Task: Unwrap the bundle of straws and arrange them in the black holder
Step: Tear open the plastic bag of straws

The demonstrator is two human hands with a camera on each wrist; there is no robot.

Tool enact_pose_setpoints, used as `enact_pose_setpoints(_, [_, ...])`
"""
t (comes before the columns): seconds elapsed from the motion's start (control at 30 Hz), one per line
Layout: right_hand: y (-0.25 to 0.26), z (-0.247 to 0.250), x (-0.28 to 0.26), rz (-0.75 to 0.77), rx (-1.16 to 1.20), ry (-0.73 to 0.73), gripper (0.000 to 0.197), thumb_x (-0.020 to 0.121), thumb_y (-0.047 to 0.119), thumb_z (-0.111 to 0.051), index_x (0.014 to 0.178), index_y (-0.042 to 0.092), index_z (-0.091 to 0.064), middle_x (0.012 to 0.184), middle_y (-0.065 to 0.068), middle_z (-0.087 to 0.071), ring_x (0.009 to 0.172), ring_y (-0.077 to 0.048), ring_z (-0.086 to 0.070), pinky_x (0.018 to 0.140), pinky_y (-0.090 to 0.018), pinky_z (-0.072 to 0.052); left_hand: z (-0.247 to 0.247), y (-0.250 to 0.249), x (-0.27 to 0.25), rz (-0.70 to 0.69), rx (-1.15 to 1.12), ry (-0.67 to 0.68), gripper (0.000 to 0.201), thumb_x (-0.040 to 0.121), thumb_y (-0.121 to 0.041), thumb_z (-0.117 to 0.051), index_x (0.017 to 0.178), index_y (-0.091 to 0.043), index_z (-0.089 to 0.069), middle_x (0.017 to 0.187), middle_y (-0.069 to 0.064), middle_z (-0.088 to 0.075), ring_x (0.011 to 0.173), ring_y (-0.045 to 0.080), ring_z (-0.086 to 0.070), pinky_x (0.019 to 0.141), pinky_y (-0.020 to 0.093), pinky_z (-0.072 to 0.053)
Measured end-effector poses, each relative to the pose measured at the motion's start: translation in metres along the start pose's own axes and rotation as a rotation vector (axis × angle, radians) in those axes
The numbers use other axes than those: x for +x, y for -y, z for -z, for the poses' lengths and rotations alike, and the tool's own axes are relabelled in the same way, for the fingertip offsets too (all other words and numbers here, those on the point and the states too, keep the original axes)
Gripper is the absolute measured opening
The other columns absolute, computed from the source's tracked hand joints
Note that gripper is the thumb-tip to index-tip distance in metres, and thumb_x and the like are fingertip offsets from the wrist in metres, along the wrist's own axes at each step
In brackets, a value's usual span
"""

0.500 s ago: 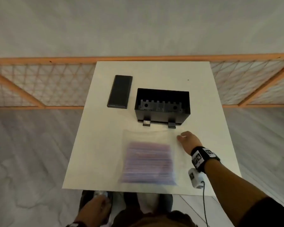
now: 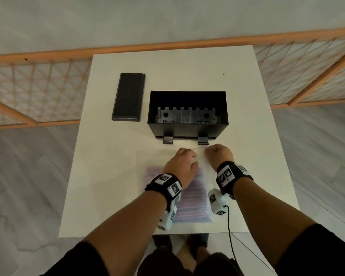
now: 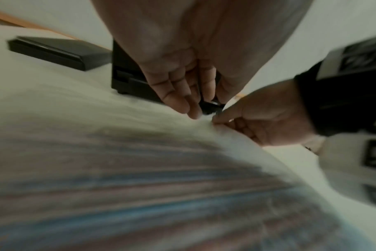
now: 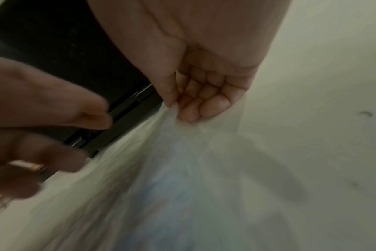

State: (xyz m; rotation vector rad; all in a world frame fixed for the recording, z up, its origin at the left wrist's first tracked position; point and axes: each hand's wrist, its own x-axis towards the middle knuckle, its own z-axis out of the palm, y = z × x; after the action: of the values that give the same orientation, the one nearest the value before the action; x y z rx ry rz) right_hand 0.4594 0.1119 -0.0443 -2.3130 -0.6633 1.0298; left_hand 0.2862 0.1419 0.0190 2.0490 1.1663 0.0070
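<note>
A bundle of pink and blue straws lies in a clear plastic bag on the near half of the white table. Beyond it stands the open black holder, with nothing inside but its fittings. My right hand pinches the bag's far edge between thumb and curled fingers. My left hand hovers over the same edge, just left of the right hand, and its near-straight fingers reach down to the film. The left-wrist view is filled by the bag, blurred.
A flat black lid lies to the left of the holder. Two small black feet stick out at the holder's front, right by my hands. An orange wooden lattice rail runs behind the table. A cable hangs from my right wrist.
My left hand has come up from below the table's near edge onto the bag. My right hand has shifted left along the bag's far edge and pinched it.
</note>
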Motion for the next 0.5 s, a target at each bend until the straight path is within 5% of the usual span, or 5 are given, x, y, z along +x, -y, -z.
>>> enact_pose_setpoints(0.13, [-0.009, 0.004, 0.002, 0.006, 0.111, 0.063, 0.017, 0.093, 0.022, -0.066, 0.076, 0.024, -0.066, 0.074, -0.001, -0.068, 0.068, -0.021, -0.064, 0.069, -0.029, -0.056, -0.027, -0.001, 0.035, 0.026, 0.084, 0.029, 0.045, 0.101, -0.031, -0.054, 0.143, -0.019, -0.049, 0.149, 0.002, -0.04, 0.119, 0.026, -0.059, 0.102, 0.039, -0.049])
enact_pose_setpoints(0.27, [-0.009, 0.009, -0.003, 0.02, 0.286, 0.157, 0.021, 0.095, 0.005, -0.065, 0.077, 0.015, -0.065, 0.065, 0.002, -0.06, 0.052, -0.007, -0.055, 0.051, -0.014, -0.046, -0.037, 0.007, 0.056, 0.021, 0.056, -0.012, 0.032, 0.098, -0.028, -0.061, 0.129, -0.02, -0.061, 0.147, -0.001, -0.04, 0.115, 0.024, -0.061, 0.098, 0.035, -0.05])
enact_pose_setpoints(0.5, [-0.006, 0.022, -0.005, 0.043, 0.325, 0.28, 0.012, 0.095, -0.003, -0.062, 0.086, 0.005, -0.062, 0.06, 0.003, -0.058, 0.041, 0.001, -0.05, 0.047, -0.012, -0.043, -0.039, 0.014, 0.069, 0.02, -0.16, -0.007, 0.018, 0.093, -0.036, -0.068, 0.111, -0.031, -0.069, 0.118, -0.006, -0.058, 0.103, 0.011, -0.058, 0.088, 0.024, -0.044])
